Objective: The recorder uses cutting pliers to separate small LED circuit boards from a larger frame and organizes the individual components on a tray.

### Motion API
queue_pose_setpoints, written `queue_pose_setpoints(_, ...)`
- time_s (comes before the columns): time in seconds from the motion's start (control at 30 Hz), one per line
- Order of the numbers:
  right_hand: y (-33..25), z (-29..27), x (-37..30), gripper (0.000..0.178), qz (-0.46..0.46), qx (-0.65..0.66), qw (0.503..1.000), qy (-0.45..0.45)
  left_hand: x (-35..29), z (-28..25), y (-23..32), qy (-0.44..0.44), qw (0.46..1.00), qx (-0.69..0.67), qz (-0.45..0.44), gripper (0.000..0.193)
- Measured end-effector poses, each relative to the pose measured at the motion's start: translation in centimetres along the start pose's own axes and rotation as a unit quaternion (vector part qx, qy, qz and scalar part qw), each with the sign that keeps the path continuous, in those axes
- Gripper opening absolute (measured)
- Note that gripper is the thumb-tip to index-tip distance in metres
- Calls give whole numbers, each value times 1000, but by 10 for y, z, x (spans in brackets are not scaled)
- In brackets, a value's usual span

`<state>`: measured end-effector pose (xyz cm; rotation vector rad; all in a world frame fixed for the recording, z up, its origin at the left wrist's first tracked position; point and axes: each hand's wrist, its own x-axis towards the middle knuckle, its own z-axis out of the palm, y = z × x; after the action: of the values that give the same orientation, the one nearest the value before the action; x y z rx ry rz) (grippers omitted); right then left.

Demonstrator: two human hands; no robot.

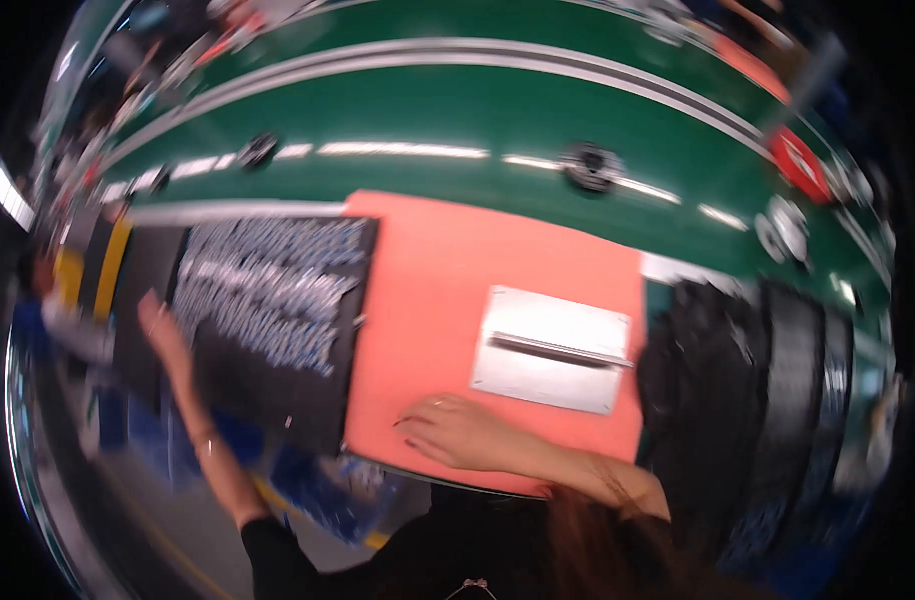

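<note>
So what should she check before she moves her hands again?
1. Right hand resting flat on the salmon-pink mat: ok, fingers spread near the mat's near edge.
2. Right hand free of the metal plate: ok, the plate lies apart from it, beyond the fingers.
3. Left hand position: ok, raised at the left edge of the black tray of small silvery parts.
4. Left hand holding anything: cannot tell, too blurred.
5. Metal plate lying flat on the mat: ok, with a raised bar across it.
6. Black stack on the right away from both hands: ok.
</note>
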<state>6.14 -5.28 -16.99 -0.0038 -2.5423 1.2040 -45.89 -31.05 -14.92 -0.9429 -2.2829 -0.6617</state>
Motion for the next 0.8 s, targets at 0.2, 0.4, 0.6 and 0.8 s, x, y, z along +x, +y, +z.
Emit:
queue_pose_setpoints(0.2,-32,-95,2,25,-53,-131,987,81,31,-131,307,73,970,-15,230,47)
queue_pose_setpoints(0.4,-52,-184,-45,30,-44,-227,920,318,30,-150,406,213,884,-119,400,51)
queue_pose_setpoints(0.6,-61,-278,-139,29,128,-477,803,333,21,-135,470,264,775,-491,298,55)
queue_pose_setpoints(0.8,-87,-342,-317,30,447,-581,611,298,10,-96,498,219,701,-631,250,57)
